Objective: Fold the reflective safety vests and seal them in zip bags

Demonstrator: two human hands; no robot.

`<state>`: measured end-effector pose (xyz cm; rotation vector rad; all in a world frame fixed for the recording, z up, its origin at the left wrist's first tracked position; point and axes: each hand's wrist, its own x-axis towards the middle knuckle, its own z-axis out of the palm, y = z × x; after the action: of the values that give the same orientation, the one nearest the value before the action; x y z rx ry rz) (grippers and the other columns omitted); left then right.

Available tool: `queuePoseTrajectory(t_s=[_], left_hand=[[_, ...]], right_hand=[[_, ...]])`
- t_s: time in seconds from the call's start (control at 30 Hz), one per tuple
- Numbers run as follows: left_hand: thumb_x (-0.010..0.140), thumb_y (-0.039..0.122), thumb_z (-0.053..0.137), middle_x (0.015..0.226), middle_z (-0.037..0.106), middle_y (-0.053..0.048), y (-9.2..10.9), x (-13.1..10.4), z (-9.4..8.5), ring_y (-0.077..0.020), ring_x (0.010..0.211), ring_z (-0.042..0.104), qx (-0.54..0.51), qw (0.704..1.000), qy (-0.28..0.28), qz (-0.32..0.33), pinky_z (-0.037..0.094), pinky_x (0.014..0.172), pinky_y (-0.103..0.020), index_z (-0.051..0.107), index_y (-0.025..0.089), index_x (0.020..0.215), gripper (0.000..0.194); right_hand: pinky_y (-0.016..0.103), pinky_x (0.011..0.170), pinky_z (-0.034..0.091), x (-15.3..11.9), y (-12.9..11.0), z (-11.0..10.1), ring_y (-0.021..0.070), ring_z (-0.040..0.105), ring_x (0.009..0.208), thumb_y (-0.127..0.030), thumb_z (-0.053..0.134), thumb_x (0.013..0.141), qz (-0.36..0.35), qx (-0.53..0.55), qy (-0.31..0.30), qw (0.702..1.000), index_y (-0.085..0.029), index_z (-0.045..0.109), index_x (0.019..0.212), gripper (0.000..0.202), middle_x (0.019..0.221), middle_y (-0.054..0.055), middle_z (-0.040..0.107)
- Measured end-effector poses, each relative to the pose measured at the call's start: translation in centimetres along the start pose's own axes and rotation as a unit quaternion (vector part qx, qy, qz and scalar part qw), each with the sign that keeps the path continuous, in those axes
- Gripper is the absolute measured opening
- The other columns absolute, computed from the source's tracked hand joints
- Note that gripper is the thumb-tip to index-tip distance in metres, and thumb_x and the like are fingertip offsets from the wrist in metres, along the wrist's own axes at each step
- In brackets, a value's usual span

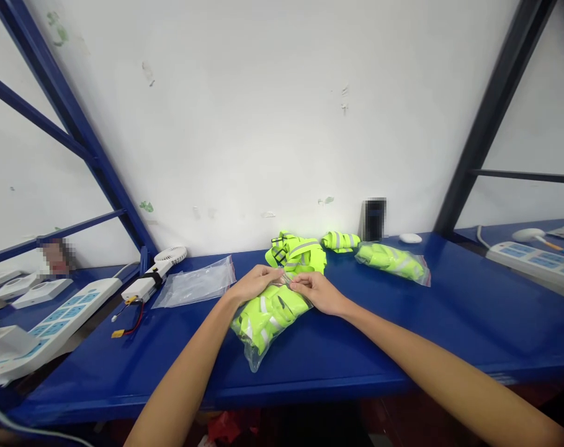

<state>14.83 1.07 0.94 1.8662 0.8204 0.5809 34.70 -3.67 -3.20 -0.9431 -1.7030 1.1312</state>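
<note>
Here's the filled bag, neon-yellow material showing through, lying on the blue table, and left hand and right hand both have their grip clamped on its far edge, fingertips close together. Right behind, a loose yellow bundle; flat clear bags (red at one end) lie left, another filled packet off right.

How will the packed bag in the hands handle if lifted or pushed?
The packed bag probably sags: thin, wrinkled film around loosely folded yellow strapping. Likely light, since the contents look like fabric. Its glossy outside may slide easily on the smooth blue table.
</note>
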Motion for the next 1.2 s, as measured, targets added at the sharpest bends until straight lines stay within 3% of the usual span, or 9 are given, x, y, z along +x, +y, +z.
queuePoseTrajectory(t_s=[0.1,0.27,0.47,0.77,1.0,1.2], left_hand=[[0.083,0.052,0.055,0.081,0.069,-0.006,-0.6,0.5,-0.1,-0.0177,0.080,0.060,-0.016,1.000,0.012,0.015,0.043,0.081,-0.028,0.071,0.012,0.076,0.043],[0.081,0.051,0.058,0.074,0.068,-0.006,-1.6,0.9,-0.1,-0.0163,0.069,0.058,-0.050,0.998,0.047,-0.013,0.043,0.070,-0.027,0.070,0.011,0.080,0.042],[0.083,0.051,0.055,0.078,0.066,-0.004,-1.7,0.8,-0.1,-0.0169,0.076,0.058,0.002,0.998,0.020,0.052,0.043,0.075,-0.027,0.067,0.013,0.081,0.040],[0.088,0.049,0.048,0.083,0.067,-0.006,-1.2,0.6,0.2,-0.0191,0.081,0.061,0.060,0.994,0.020,0.084,0.046,0.079,-0.029,0.065,0.014,0.083,0.039],[0.091,0.044,0.043,0.079,0.065,-0.004,0.3,-0.1,0.7,-0.0176,0.076,0.058,0.146,0.983,0.033,0.107,0.045,0.071,-0.027,0.063,0.014,0.081,0.038],[0.090,0.043,0.043,0.077,0.064,-0.004,0.5,-0.1,1.3,-0.0181,0.076,0.058,0.173,0.979,0.044,0.095,0.045,0.068,-0.026,0.064,0.013,0.080,0.038]], right_hand=[[0.027,0.066,0.041,-0.2,-0.3,0.0,0.0164,0.056,0.071,-0.050,0.059,0.083,-0.015,-0.022,0.001,1.000,-0.014,0.068,0.083,0.037,0.078,0.004,0.064],[0.028,0.069,0.044,-0.2,-0.4,0.0,0.0173,0.059,0.074,-0.048,0.061,0.082,-0.002,-0.015,0.001,1.000,-0.014,0.066,0.088,0.035,0.080,0.005,0.065],[0.026,0.065,0.041,-0.2,-0.6,-0.2,0.0151,0.056,0.069,-0.040,0.061,0.083,-0.001,-0.042,-0.009,0.999,-0.016,0.062,0.085,0.024,0.074,0.002,0.061],[0.025,0.064,0.039,0.0,-0.1,-0.2,0.0141,0.052,0.068,-0.033,0.063,0.080,0.002,-0.022,-0.002,1.000,-0.016,0.062,0.081,0.017,0.073,0.000,0.059],[0.025,0.064,0.039,-0.1,-0.2,0.1,0.0140,0.053,0.069,-0.042,0.065,0.078,0.017,0.054,0.014,0.998,-0.015,0.063,0.082,0.027,0.075,0.000,0.058],[0.024,0.061,0.038,0.0,-0.4,0.3,0.0135,0.052,0.066,-0.049,0.064,0.079,0.010,0.016,0.032,0.999,-0.015,0.064,0.081,0.034,0.074,0.001,0.057]])
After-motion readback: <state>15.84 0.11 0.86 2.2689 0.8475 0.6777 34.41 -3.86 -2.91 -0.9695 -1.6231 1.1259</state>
